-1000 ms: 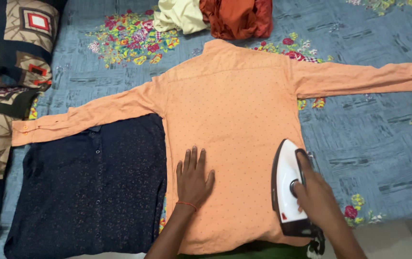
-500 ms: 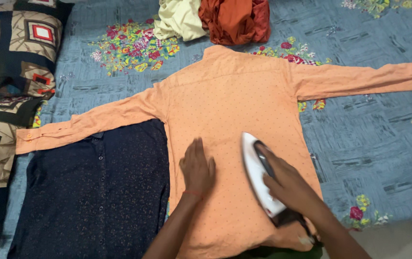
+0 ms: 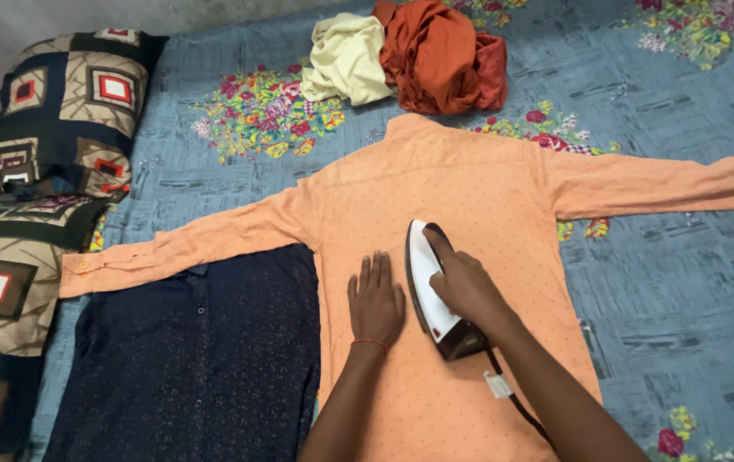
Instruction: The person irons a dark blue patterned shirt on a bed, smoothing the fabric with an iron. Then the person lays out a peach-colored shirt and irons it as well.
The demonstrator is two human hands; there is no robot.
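Note:
An orange dotted shirt [image 3: 478,184] lies back-up and spread flat on a blue floral bedsheet [image 3: 675,282], sleeves stretched out to both sides. My right hand [image 3: 467,287] grips the handle of a white and black clothes iron [image 3: 429,287] that rests on the middle of the shirt, tip pointing away from me. My left hand [image 3: 375,299] lies flat, fingers apart, on the shirt just left of the iron. The iron's cord [image 3: 517,402] trails back under my right forearm.
A dark navy dotted shirt [image 3: 196,359] lies flat left of the orange one, partly under its sleeve. A cream cloth [image 3: 346,56] and a rust-red cloth [image 3: 440,51] are heaped beyond the collar. Patterned pillows [image 3: 33,180] line the left edge.
My right hand has slid the iron from the shirt's lower right hem leftward and up to its middle. My left hand stayed flat on the shirt. The view has tilted down.

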